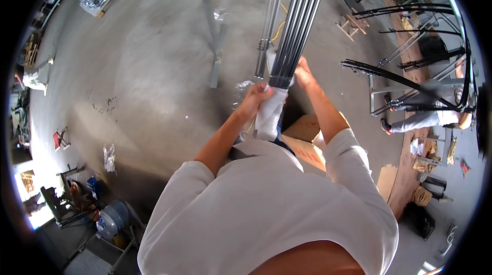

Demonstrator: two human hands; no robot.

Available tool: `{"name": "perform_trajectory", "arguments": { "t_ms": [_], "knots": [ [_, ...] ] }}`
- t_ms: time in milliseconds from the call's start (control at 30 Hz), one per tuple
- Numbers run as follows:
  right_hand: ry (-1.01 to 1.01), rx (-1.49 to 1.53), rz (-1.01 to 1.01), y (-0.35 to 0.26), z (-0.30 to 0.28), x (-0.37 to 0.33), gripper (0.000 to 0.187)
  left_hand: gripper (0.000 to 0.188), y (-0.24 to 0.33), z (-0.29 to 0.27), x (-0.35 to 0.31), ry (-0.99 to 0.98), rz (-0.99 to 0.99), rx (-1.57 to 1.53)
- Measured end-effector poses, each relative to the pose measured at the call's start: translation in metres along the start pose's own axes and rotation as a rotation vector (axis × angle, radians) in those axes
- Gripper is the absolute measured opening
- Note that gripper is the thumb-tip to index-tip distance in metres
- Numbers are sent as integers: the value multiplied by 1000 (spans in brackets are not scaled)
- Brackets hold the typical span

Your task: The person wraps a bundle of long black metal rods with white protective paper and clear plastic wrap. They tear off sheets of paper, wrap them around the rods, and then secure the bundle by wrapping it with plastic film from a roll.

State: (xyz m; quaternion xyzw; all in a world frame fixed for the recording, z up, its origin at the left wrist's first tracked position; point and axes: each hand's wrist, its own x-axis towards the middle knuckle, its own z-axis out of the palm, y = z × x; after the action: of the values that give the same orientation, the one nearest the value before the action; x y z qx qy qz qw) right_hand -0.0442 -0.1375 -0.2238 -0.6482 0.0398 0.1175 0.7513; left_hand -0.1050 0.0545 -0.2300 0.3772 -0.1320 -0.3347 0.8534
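A bundle of long, shiny black tubes (301,24) runs from the far edge down toward my body. Its near end is covered by a white wrap (271,108), with a clear film band around the tubes just beyond it. My left hand (254,97) is closed on the white wrap at the bundle's left side, thumb on top. At the right side, my right hand (304,74) grips the edge of the tubes; most of its fingers are hidden behind them.
Thinner metal tubes (269,29) stand left of the bundle, near a grey upright post (209,24). An open cardboard box (306,139) sits close by my right side. Racks of black tubes (389,77) and a person in grey trousers (417,121) are at right.
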Motion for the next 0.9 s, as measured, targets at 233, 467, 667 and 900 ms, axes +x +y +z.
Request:
{"name": "perform_trajectory", "arguments": {
  "t_ms": [233,467,667,900],
  "knots": [
    [-546,-130,-251,-22,60,29,69,38,-11,-22,-8,58,11,-14],
    [-582,-85,-117,-10,64,32,80,31,-10,-24,-23,101,-60,113],
    [-470,46,-20,7,62,21,86,35,48,-22,-28,228,-546,1269],
    [-427,101,159,8,69,10,66,66,56,-39,-19,288,309,661]
  ]
}}
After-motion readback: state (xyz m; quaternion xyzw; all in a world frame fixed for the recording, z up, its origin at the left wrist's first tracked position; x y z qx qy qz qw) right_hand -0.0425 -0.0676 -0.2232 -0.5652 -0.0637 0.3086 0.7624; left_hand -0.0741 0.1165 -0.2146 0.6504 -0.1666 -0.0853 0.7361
